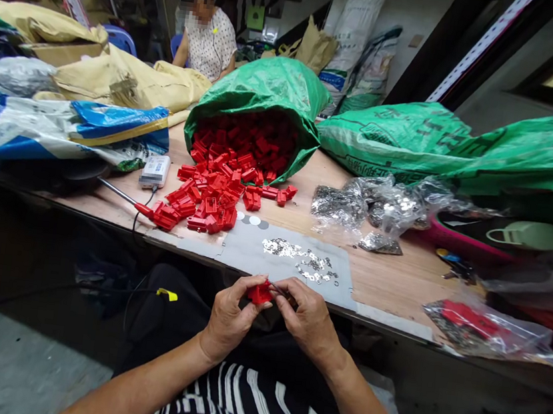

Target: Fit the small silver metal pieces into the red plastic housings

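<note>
Just off the table's front edge, my left hand (233, 316) pinches a small red plastic part (261, 292) between thumb and fingers. My right hand (308, 315) is closed on a thin dark tool (282, 292), whose tip meets the red part. Beyond my hands, small silvery metal pieces (281, 248) lie scattered on a grey mat (245, 257). A heap of red parts (212, 192) spills out of an open green sack (272, 79) onto the wooden table.
Clear bags of metal pieces (390, 207) lie on the right, near a pink tray (468, 241). Another bag (484, 323) sits at the front right. A white box (154, 171) with a cable stands left. Behind the sacks sits a person (209, 41).
</note>
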The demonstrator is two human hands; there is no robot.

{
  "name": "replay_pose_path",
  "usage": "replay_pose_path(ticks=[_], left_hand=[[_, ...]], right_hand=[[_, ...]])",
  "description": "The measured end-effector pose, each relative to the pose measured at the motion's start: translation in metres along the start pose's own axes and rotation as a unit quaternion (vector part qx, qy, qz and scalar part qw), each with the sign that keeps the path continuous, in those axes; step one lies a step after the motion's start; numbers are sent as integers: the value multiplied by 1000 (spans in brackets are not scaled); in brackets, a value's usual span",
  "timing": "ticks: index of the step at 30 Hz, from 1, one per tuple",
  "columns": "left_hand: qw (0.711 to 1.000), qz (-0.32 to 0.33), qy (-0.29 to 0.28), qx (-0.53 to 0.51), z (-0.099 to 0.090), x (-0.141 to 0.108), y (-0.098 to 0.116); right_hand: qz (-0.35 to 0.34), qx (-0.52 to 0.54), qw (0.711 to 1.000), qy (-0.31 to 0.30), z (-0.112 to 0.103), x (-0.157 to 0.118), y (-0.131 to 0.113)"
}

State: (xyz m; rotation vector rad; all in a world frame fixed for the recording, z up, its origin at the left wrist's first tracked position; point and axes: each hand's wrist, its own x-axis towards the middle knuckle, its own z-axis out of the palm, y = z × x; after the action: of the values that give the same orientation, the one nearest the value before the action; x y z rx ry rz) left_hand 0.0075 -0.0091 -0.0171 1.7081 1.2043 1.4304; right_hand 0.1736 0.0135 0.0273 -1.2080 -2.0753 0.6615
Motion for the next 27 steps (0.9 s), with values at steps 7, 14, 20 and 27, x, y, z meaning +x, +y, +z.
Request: replay_pose_path(ticks=[7, 14, 20, 27], left_hand=[[1000, -10, 10, -2, 0, -1, 4], [1000, -18, 7, -20, 1, -2, 4], [1000, 12, 5, -12, 2, -3, 6], [994, 101, -35, -7, 5, -6, 4]], right_hand=[[39, 51, 998, -11, 3, -3, -2], [110, 181, 977, -19, -9, -6, 14], [127, 187, 973, -52, -6, -6, 21], [186, 387, 893, -134, 1, -2, 20]])
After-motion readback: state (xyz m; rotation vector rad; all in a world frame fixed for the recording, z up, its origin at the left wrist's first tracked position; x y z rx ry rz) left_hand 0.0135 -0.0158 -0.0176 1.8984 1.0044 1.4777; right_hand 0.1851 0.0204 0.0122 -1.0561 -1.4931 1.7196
